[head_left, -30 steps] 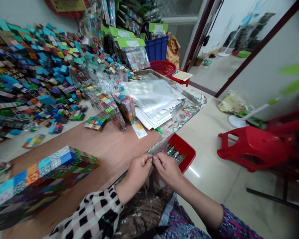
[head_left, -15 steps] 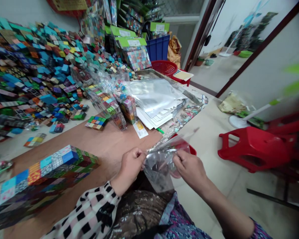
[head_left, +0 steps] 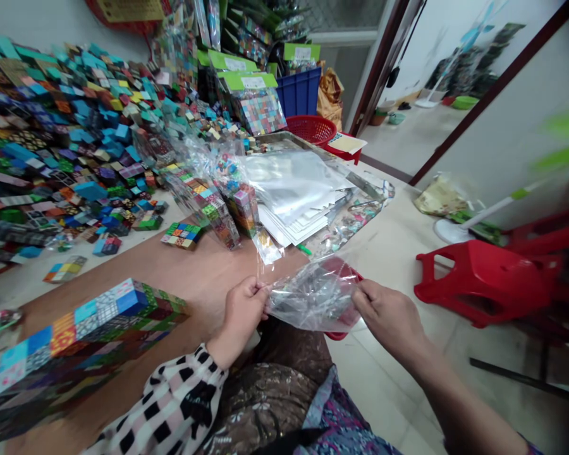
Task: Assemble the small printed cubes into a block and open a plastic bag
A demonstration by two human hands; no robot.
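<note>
A clear plastic bag (head_left: pixel 308 302) is stretched between my two hands, above my lap and past the table's front edge. My left hand (head_left: pixel 246 303) pinches its left side with thumb and fingers closed. On the opposite side my right hand (head_left: pixel 384 309) is closed on the bag's edge. Through the film I see a red container (head_left: pixel 348 268) below. To the left of my left hand lies a long block of patterned coloured cubes (head_left: pixel 85 325) on the brown board (head_left: pixel 203 278). Farther back stand clear bags of patterned cubes (head_left: pixel 208 205).
Loose coloured blocks (head_left: pixel 76 139) are heaped at the back left. A stack of clear bags and white sheets (head_left: pixel 294 189) lies ahead, with a green pen (head_left: pixel 304 249) beside it. A red basket (head_left: pixel 313 129) and a blue crate (head_left: pixel 299 91) stand behind. A red stool (head_left: pixel 483 281) is at the right.
My right hand has moved to the right, away from my left hand. The bag between them has gone from hanging down to being pulled wide and higher.
</note>
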